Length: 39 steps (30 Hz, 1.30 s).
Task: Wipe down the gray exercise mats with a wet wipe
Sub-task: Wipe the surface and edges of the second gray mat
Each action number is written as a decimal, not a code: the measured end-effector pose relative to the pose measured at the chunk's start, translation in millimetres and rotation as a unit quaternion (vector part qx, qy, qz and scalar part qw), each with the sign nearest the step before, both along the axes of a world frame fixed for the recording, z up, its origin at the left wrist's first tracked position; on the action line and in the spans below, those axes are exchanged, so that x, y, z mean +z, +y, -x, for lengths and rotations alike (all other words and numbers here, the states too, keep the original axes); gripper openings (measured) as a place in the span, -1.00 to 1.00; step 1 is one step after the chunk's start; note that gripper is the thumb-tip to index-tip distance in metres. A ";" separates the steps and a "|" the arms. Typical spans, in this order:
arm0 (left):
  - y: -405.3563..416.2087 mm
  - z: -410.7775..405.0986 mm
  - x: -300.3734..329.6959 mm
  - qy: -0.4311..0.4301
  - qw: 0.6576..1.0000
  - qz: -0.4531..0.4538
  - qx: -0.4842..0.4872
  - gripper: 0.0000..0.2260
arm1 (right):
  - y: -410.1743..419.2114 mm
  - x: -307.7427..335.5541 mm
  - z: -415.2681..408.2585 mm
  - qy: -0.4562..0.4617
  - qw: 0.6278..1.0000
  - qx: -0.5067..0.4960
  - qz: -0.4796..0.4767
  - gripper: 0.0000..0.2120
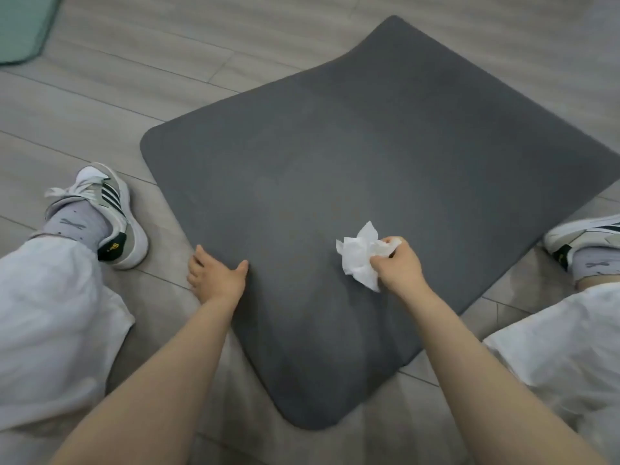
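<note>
A dark gray exercise mat (369, 146) lies flat on the floor in front of me, turned like a diamond. My right hand (399, 266) grips a crumpled white wet wipe (360, 255) just above the near part of the mat. My left hand (216, 275) rests at the mat's near left edge, thumb on top of the mat and fingers at the rim.
Pale wooden floor (100, 105) surrounds the mat. My legs in white trousers flank it, with a sneaker at the left (107, 209) and another at the right (583, 238). A teal mat corner (23, 25) shows at the top left.
</note>
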<state>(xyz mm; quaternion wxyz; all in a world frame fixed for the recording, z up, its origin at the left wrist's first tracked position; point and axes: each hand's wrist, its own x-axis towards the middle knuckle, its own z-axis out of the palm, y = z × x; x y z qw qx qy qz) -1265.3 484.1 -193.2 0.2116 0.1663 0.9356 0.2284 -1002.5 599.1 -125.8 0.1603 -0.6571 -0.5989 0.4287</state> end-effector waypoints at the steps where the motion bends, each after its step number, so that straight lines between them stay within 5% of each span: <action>1: -1.8 4.6 -0.5 -0.003 1.000 -0.008 0.003 -0.11 | -1.6 -3.0 9.3 0.014 1.000 -0.007 -0.012 -0.86; 10: -8.1 36.1 -2.2 -0.011 0.993 -0.099 -0.062 -0.37 | 13.1 -19.2 90.3 0.104 0.991 0.004 -0.088 -0.85; 14: -8.2 49.4 -9.8 0.045 0.996 0.004 -0.077 -0.44 | 25.8 -11.9 138.6 0.147 0.981 0.093 -0.086 -0.71; 18: 4.8 86.7 -14.3 0.091 0.989 -0.034 -0.108 -0.58 | 28.8 -25.1 190.6 0.089 0.968 0.203 -0.118 -0.71; 20: 16.6 108.8 -21.0 0.114 0.973 -0.039 -0.195 -0.54 | 23.2 -33.2 213.3 0.081 0.933 0.325 -0.130 -0.62; 23: 24.6 139.8 -33.5 0.129 0.945 -0.005 -0.302 -0.47 | 4.4 -53.8 240.0 0.006 0.821 0.556 -0.128 -0.64; 28: 10.2 149.1 -53.9 0.162 0.939 -0.046 -0.301 -0.52 | 23.6 -86.0 253.7 -0.078 0.721 0.643 -0.246 -0.76; 31: 10.2 146.2 -59.7 0.179 0.939 -0.068 -0.286 -0.50 | 78.1 -88.9 255.7 -0.076 0.724 0.615 -0.304 -0.80; 33: 10.2 144.3 -60.2 0.184 0.939 -0.069 -0.282 -0.52 | 129.6 -88.8 239.5 -0.102 0.776 0.527 -0.330 -0.82; 36: 9.9 141.5 -61.6 0.193 0.938 -0.073 -0.277 -0.53 | 228.8 -81.6 185.4 -0.238 0.865 0.316 -0.307 -0.77; 39: 13.1 139.4 -62.6 0.200 0.939 -0.070 -0.270 -0.52 | 305.3 -77.8 127.6 -0.403 0.882 0.137 -0.201 -0.60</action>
